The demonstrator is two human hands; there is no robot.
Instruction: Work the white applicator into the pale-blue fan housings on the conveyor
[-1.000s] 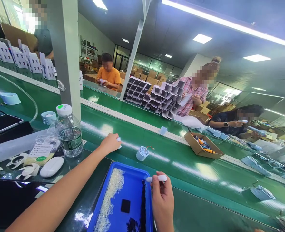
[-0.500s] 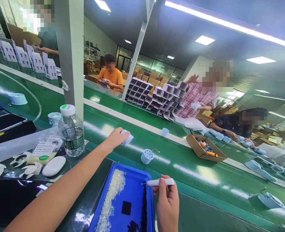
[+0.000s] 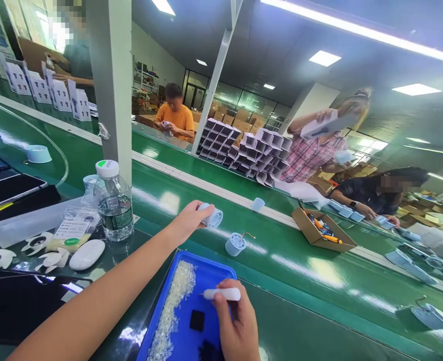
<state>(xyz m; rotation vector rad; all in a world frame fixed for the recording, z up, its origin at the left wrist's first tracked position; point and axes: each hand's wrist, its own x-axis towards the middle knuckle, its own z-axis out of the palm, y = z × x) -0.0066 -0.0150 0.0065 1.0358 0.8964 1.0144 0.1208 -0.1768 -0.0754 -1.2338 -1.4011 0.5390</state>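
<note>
Two green conveyor belts (image 3: 300, 271) (glossy), factory hall.

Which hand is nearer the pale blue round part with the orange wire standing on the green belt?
Left. The left hand, gripping another pale blue part, is just up-left of the wired part. The right hand holds a white pen-like tool over the blue tray, farther below.

left arm stretched forward, left hand (image 3: 187, 220) fingers curled shut, right hand (image 3: 236, 326) low, fingers pinched
</note>
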